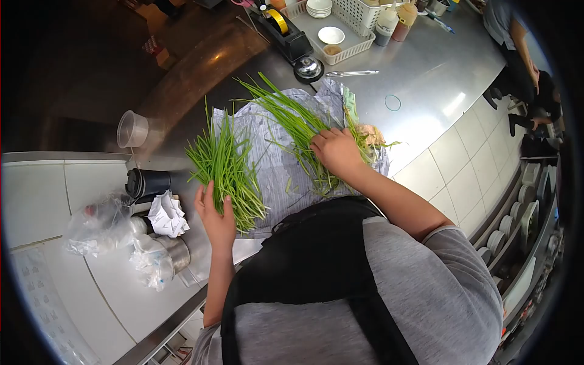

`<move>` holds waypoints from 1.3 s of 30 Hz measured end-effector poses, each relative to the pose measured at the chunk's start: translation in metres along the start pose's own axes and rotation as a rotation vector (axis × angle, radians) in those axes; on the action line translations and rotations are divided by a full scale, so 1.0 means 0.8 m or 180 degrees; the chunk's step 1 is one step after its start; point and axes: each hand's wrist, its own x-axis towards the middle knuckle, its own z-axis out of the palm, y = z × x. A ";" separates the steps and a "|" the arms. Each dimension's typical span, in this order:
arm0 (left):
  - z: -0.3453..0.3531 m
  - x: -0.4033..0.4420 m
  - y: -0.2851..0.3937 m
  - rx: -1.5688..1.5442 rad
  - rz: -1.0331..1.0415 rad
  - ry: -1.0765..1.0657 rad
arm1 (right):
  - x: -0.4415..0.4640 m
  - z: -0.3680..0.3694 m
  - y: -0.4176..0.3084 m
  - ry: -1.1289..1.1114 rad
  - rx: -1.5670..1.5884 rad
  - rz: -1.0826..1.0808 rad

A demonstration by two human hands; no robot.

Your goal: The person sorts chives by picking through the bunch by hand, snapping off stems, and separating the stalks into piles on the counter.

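Two heaps of long green chives lie on a crumpled grey-white sheet (277,167). At the edge of the left heap (226,161), my left hand (217,218) rests with its fingers apart, touching the lower stalks without gripping them. My right hand (339,152) is closed over the stalks of the right heap (289,118), and its fingertips are partly hidden among them. Beside that hand are a brownish-orange item (369,134) I cannot make out and some yellowed blades.
A tape dispenser (291,39), call bell (308,69), pen (353,73) and white basket (340,55) sit at the back of the metal counter (426,73). A plastic cup (132,129), black lidded cup (148,184) and plastic bags (100,225) stand left. Another person (517,42) is at far right.
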 end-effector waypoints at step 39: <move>0.169 0.058 0.097 -0.0507 0.1426 -0.1455 | 0.017 -0.015 0.016 0.0044 0.1006 0.0100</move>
